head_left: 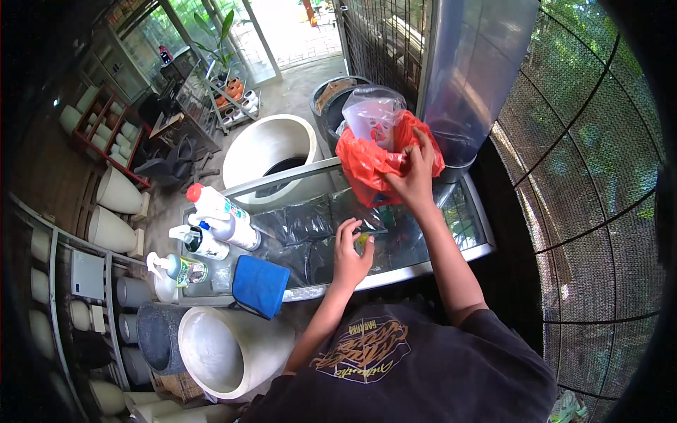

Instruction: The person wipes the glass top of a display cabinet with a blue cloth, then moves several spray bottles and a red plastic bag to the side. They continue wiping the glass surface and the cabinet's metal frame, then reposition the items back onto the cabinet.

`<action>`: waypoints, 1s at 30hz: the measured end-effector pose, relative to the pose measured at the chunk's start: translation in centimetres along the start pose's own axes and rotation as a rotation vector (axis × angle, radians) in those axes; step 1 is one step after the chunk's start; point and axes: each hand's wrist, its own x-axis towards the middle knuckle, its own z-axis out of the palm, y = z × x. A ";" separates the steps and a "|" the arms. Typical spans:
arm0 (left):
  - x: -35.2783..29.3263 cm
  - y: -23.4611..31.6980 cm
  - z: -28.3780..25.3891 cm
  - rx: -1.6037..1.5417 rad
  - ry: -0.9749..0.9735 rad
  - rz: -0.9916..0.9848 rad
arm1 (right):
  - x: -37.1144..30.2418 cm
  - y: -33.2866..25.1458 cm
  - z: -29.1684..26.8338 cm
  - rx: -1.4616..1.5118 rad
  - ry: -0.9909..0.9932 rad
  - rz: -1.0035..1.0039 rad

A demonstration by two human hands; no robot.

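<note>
Over the right part of the glass-topped table (pixel 395 262), my right hand (pixel 415 175) pinches the edge of a crumpled red plastic bag (pixel 363 158). A clear plastic bag (pixel 367 106) with some red on it sticks up from its mouth. The rest of what the red bag holds is hidden. My left hand (pixel 351 259) hovers above the tabletop with fingers curved and thumb apart. A small yellow-green thing (pixel 362 239) shows between thumb and fingers; whether they touch it I cannot tell. Black plastic sheeting (pixel 293 222) lies beside this hand.
At the table's left end stand a white bottle with a red cap (pixel 226 220), spray bottles (pixel 201 243) and a pump bottle (pixel 187 270). A blue cloth (pixel 261 285) hangs over the near edge. Large pale pots (pixel 271 134) surround the table; dark mesh (pixel 585 211) borders the right.
</note>
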 end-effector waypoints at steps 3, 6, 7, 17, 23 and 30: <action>-0.1 -0.2 -0.1 -0.014 -0.007 -0.007 | -2.5 0.2 0.1 0.006 0.009 -0.047; 0.0 -0.1 -0.3 -0.006 -0.021 0.018 | -2.3 0.2 0.4 -0.031 0.017 -0.020; -0.1 -0.2 -0.3 -0.001 -0.032 0.036 | -2.3 0.2 0.4 -0.043 0.015 -0.020; -2.5 -1.4 -5.3 -0.388 -0.442 -0.356 | -2.8 -6.0 -2.0 -0.272 -0.217 0.155; -6.8 1.3 -15.1 -0.586 -0.582 -0.533 | -6.2 -15.1 2.7 0.135 -0.102 0.100; -10.1 0.7 -24.5 -0.630 -0.145 -0.488 | -11.5 -20.6 16.1 0.498 -0.666 0.210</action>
